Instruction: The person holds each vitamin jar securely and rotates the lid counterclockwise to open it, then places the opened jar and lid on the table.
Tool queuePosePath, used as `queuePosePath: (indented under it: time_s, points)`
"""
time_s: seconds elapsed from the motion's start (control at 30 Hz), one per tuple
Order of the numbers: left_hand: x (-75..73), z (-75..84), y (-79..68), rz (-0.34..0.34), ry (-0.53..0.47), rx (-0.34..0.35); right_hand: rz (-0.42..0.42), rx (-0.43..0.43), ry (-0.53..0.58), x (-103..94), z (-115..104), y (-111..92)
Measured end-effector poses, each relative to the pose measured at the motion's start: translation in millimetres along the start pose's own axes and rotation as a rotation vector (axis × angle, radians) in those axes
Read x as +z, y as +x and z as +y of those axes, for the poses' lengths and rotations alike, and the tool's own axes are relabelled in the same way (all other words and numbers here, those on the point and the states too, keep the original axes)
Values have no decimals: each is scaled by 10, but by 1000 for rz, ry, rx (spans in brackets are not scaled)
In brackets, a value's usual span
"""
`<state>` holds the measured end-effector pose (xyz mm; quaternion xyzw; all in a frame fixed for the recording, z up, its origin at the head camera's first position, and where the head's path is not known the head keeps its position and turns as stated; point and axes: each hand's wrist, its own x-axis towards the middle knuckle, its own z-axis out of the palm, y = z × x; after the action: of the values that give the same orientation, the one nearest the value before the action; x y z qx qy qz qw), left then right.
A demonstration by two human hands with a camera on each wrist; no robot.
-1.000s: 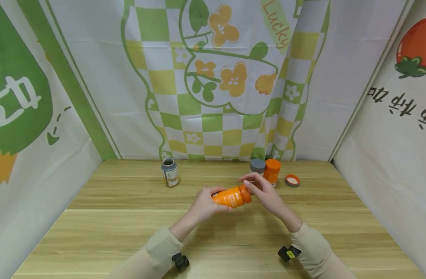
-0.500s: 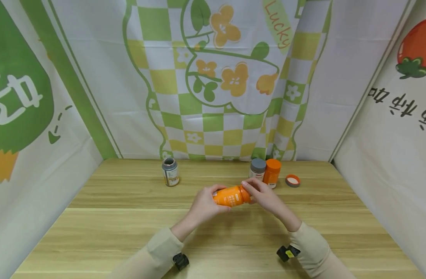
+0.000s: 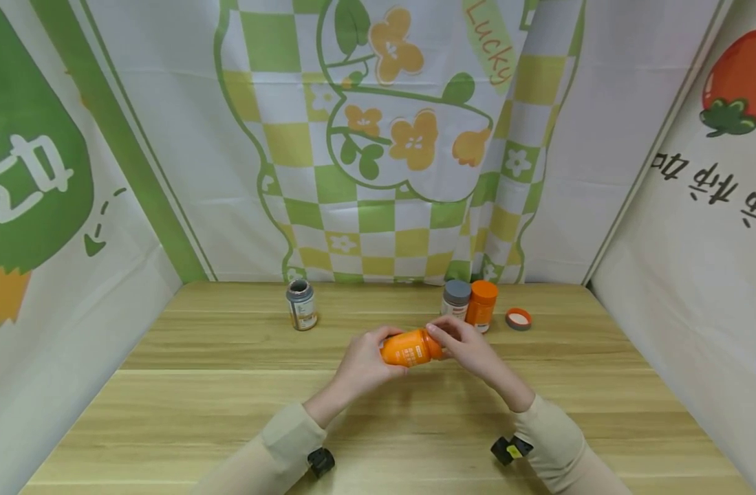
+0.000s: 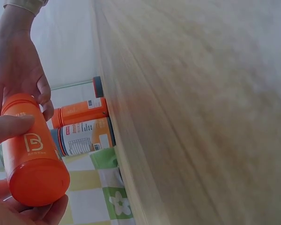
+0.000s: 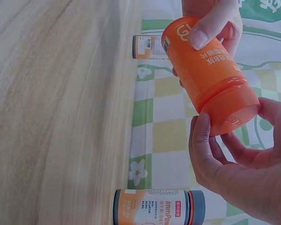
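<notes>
An orange pill bottle (image 3: 407, 349) lies tilted nearly sideways in the air above the table, its capped end toward the right. My left hand (image 3: 364, 361) grips the bottle's body, with the thumb across its printed side in the left wrist view. The fingers and thumb of my right hand (image 3: 470, 350) are curled round the orange cap (image 5: 232, 110), which sits on the bottle's neck. In the right wrist view the cap's flat top faces the right palm.
At the back left stands an uncapped grey-necked bottle (image 3: 302, 307). Back right, a grey-capped bottle (image 3: 456, 299) and another orange bottle (image 3: 483, 302) stand side by side behind my right hand. An upturned cap (image 3: 518, 319) lies right of them. A printed curtain (image 3: 390, 227) hangs behind the table.
My right hand has come from beside the cap, fingers raised, to gripping round it. The orange bottle has turned slightly in my left hand. Things on the table have stayed put.
</notes>
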<state>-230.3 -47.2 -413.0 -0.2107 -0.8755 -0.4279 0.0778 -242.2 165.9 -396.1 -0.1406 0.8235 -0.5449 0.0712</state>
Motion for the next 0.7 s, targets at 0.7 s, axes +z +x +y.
queuePosePath:
  time_s: [0.7]
  points:
    - [10,0,2,46,70,29,69,-70,-64,33,-345,-170]
